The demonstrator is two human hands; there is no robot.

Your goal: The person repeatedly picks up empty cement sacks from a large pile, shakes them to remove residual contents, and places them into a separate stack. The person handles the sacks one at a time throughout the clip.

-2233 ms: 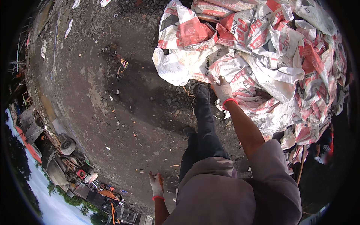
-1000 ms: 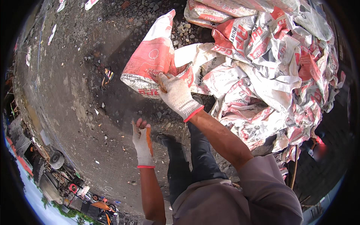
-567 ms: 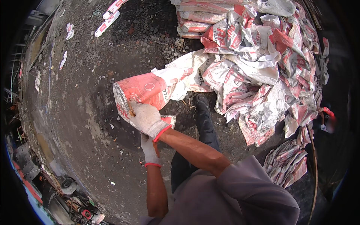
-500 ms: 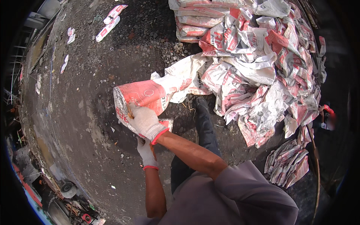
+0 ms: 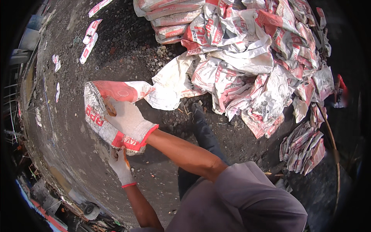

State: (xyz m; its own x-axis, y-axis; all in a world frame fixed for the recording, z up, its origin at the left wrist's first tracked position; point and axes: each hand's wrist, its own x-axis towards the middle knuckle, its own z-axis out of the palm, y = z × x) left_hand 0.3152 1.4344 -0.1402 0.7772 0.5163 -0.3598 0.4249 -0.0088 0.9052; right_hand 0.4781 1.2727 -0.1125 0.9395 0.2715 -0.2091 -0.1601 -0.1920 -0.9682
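A red and white cement bag [image 5: 118,90] is held up in front of me, its speckled grey-white side turned partly toward me. My right hand [image 5: 129,119], in a pale knit glove with a red cuff, grips the bag across its middle. Below it, my left hand [image 5: 120,167], gloved the same way, pinches the bag's lower edge. The bag's far right end narrows toward a crumpled white sack [image 5: 168,83] on the ground; whether the two touch I cannot tell.
A heap of crumpled bags [image 5: 247,73] covers the ground at the right. Stacked bags [image 5: 174,21] stand behind it. A flattened bundle [image 5: 303,149] lies nearer, beside a long thin pole [image 5: 334,150]. Scraps [image 5: 89,47] lie far left. My boot [image 5: 203,123] is beside the heap.
Both hands have moved left with the bag, which has drawn away from the white sack and shows more of its speckled side. The view has shifted too.
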